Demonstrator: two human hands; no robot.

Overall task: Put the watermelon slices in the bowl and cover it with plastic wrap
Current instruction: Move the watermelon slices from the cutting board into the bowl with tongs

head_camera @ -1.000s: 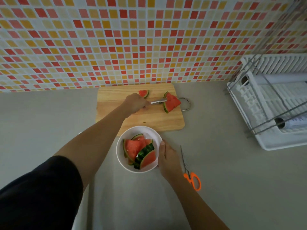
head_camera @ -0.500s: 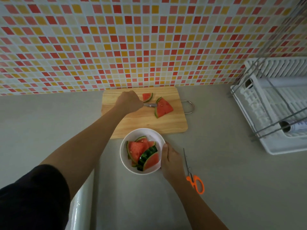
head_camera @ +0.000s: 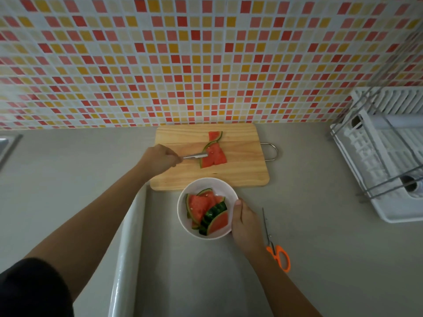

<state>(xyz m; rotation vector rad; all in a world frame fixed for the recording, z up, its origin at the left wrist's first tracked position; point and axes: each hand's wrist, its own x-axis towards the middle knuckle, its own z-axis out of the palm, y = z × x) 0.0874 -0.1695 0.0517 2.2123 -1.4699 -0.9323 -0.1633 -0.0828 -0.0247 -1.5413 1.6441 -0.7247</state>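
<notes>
Far left: sink edge just in view. Low left: wrap roll lying on the counter, unused so far. Left hand fisted around tongs, serrated tips clamped on the near slice at its rind side, slice seemingly on or barely off the board; cannot tell which. Second, smaller slice just behind it, touching or nearly so. Bowl just in front of the board, several slices already stacked inside, roughly half full. Right hand curled on the bowl's right rim, thumb on the edge, steadying it. Scissors just right of that hand, idle. Rack far right, with two rolls lying in it. Handling guess: flesh wet, soft, slippery, crushes or tears under hard squeeze; rind stiff, so best bite point is across the rind end, light pressure, short low carry to the bowl. Likely light. Drip and slip risk during transfer. Two slices left on the board, then wrap. Thin, clingy film expected, prone to sticking to itself; pull taut over the rim.
</notes>
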